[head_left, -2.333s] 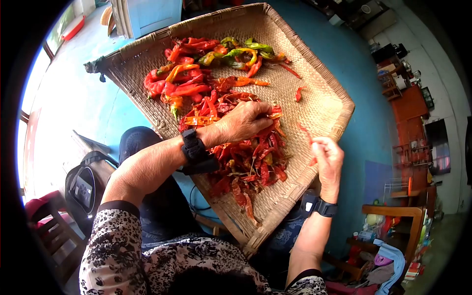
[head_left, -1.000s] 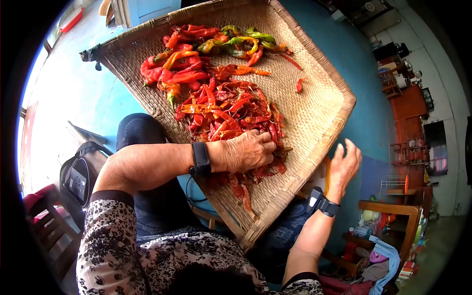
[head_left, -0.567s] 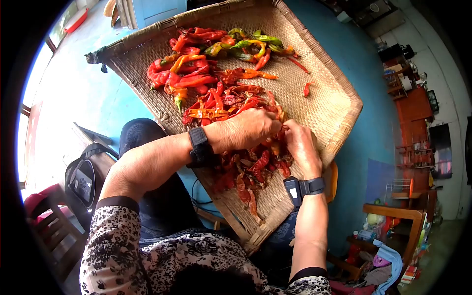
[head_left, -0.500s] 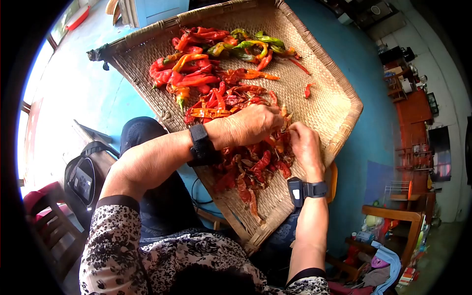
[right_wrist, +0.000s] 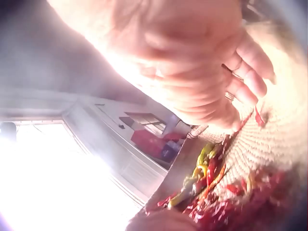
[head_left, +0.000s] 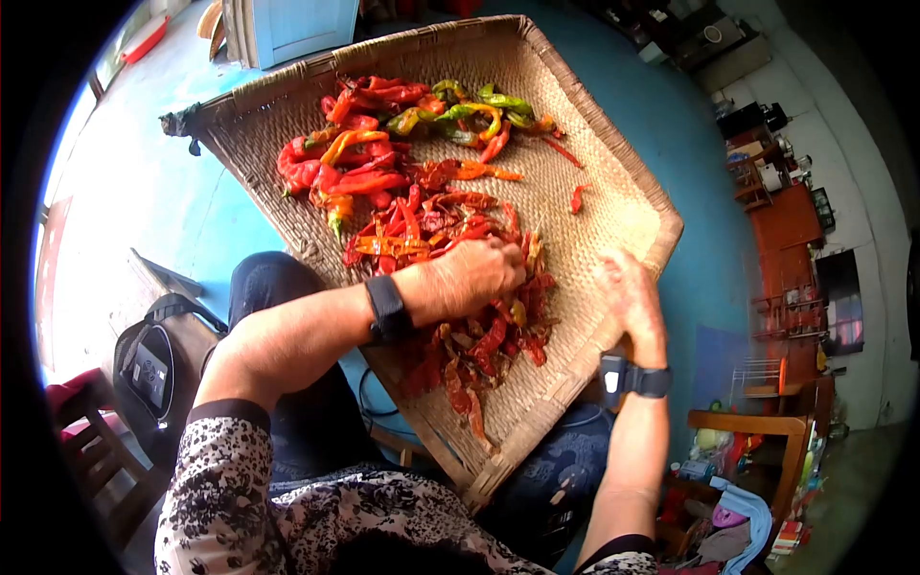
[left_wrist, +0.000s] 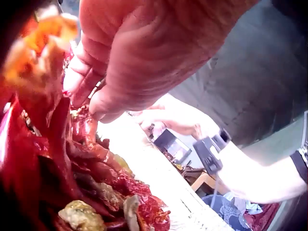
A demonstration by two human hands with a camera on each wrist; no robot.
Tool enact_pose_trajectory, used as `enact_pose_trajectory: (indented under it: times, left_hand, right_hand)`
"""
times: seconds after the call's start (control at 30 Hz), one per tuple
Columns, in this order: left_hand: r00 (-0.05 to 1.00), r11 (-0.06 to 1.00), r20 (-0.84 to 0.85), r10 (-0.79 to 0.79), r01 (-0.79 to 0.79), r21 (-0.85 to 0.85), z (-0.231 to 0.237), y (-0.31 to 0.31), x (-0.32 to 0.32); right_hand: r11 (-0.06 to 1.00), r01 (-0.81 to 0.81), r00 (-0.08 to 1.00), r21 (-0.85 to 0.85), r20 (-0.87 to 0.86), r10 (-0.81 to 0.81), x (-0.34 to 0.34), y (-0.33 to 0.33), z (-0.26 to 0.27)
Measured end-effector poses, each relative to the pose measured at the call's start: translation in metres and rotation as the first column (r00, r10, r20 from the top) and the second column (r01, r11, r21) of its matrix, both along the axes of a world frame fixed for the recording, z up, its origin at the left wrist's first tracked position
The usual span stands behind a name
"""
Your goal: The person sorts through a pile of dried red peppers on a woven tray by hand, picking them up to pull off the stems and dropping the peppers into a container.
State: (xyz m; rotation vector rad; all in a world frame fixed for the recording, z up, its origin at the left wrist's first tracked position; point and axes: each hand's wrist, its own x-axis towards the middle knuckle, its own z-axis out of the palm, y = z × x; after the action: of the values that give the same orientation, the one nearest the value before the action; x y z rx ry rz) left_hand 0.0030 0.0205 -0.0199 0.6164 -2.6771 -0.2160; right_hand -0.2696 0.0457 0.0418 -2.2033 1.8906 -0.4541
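Note:
My left hand (head_left: 476, 276) is low over the pile of dried red chili peppers (head_left: 494, 340) in the woven tray (head_left: 575, 244). In the left wrist view its thumb and fingers (left_wrist: 91, 91) pinch a wrinkled red chili pepper (left_wrist: 83, 127) at the top of the pile. My right hand (head_left: 632, 297), blurred, is over the tray's right side, apart from the pile. In the right wrist view its fingers (right_wrist: 250, 72) are loosely bent, with no chili pepper showing between them.
Fresh red chili peppers (head_left: 369, 177) and green ones (head_left: 484, 107) lie in the tray's far part. A lone red chili pepper (head_left: 577, 198) lies near its right side. The tray rests over the person's lap. A backpack (head_left: 153, 369) stands at the left, a wooden chair (head_left: 747, 422) at the right.
My right hand came in beside the left hand at the pile, then moved away to the right. My left hand has stayed over the pile, shifting slightly, as the head view shifted.

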Motion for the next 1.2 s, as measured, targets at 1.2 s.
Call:
enact_pose_trajectory:
  times: [1.2]
  left_hand:
    - [0.803, 0.780, 0.086, 0.589, -0.593, 0.199, -0.015, -0.088, 0.041]
  right_hand:
    - [0.902, 0.408, 0.886, -0.141, -0.179, -0.429, -0.035, 0.156, -0.008]
